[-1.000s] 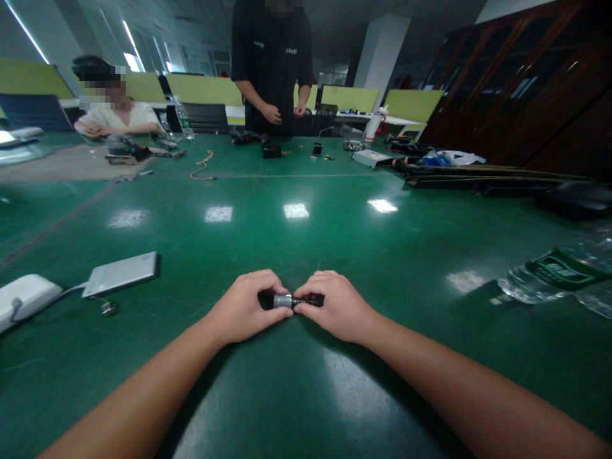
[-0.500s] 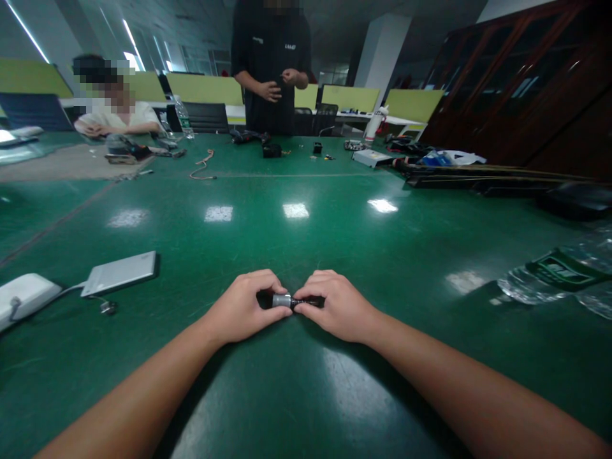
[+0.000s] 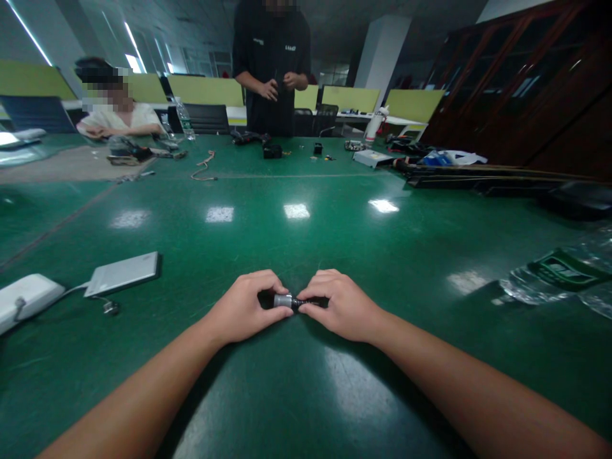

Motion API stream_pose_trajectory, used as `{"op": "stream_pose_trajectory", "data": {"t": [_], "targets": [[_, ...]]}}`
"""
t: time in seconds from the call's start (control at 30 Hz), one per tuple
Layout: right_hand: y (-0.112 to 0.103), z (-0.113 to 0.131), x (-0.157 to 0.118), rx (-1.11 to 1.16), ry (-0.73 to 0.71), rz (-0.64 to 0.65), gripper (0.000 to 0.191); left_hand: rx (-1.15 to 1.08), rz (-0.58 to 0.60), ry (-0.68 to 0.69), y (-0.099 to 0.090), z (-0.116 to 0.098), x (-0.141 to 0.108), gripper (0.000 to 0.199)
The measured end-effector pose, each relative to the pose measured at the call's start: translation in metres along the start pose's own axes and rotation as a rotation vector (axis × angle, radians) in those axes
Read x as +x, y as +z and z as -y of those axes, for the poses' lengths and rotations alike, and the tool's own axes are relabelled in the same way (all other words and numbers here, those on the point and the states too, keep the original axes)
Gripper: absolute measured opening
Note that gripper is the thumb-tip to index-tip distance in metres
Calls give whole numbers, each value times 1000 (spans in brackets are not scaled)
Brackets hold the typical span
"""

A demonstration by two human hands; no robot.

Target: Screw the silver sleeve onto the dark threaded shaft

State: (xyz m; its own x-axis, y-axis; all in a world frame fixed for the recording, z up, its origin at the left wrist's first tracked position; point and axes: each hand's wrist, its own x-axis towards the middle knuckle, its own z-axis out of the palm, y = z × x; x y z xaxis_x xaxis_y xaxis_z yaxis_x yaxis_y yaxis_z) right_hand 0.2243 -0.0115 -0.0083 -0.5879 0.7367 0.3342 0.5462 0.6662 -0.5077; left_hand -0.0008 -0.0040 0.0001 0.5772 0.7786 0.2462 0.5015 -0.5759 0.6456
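Note:
A small grey metallic cylinder (image 3: 282, 300) lies sideways between the thumb and fingers of my left hand (image 3: 245, 307), close above the green tabletop. From its right end comes a dark, narrower piece (image 3: 295, 304), which runs into the pinch of my right hand (image 3: 345, 307). Thumb and forefinger of that hand close on the narrow piece. Both hands are almost tip to tip, and the two parts form one straight line. Whether they are joined cannot be made out, nor the exact kind of part.
To the left lie a flat silver box (image 3: 123, 274) with a cable and a white device (image 3: 29, 299). Clear plastic bottles (image 3: 549, 274) lie at the right. Across the table (image 3: 306, 242) are a person seated, a person standing, a white bottle (image 3: 376, 124) and scattered parts.
My right fingertips have shifted slightly right, so a little more of the dark piece shows between my hands. My left hand keeps its grip. The standing person's hands have moved slightly.

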Motion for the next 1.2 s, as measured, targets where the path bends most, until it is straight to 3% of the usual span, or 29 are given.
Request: {"op": "stream_pose_trajectory", "data": {"t": [1.2], "targets": [[-12, -4, 0, 6, 135, 38, 6, 19, -40, -37, 0, 4, -1, 17]]}}
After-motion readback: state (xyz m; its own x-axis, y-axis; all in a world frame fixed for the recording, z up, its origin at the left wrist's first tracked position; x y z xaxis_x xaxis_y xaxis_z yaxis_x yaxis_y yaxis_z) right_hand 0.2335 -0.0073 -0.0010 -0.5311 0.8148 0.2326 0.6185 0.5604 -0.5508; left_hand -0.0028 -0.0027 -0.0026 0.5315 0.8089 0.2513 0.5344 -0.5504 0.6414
